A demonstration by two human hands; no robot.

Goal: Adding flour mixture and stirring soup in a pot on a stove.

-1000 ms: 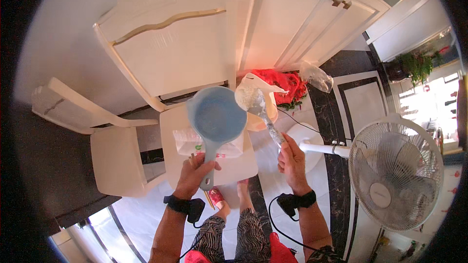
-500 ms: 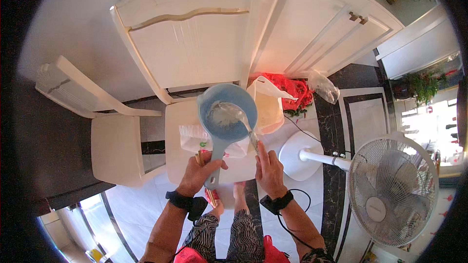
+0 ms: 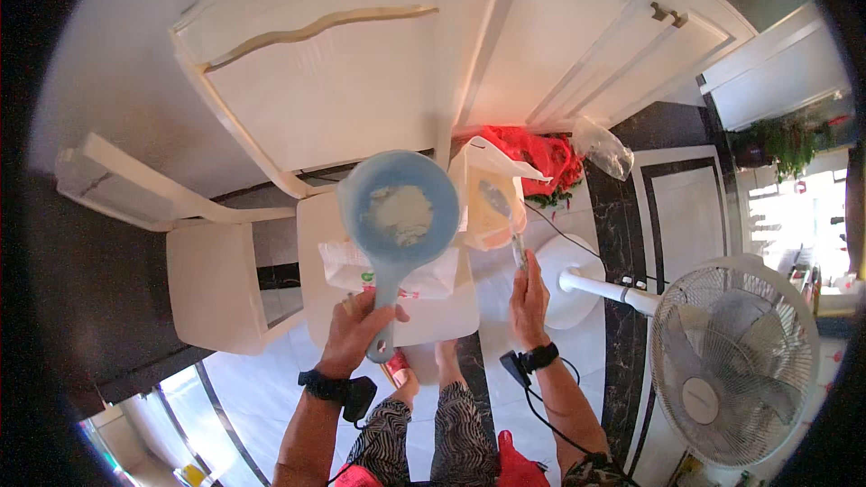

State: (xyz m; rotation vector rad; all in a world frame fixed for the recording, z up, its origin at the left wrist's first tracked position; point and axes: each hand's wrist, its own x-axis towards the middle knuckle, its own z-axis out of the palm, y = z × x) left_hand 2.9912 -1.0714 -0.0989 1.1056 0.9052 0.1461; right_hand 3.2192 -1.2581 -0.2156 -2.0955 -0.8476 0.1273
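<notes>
behind the left hand (image 3: 352,335), a wide black band (image 3: 321,386) circles the wrist, carrying a small blocky black box (image 3: 360,395) from which a thin dark cable (image 3: 341,467) trails toward the body. behind the right hand (image 3: 529,304) is a similar black band (image 3: 542,357) with its own black box (image 3: 515,367); a dark cord (image 3: 541,406) curves from it along the forearm. a dark, mottled sleeve (image 3: 595,469) shows near the right elbow. bright red cloth (image 3: 512,467) peeks out beside the hips. the trousers (image 3: 460,442) are black and white with wavy, zebra-like stripes, and the left foot wears a red slipper (image 3: 398,363).
</notes>
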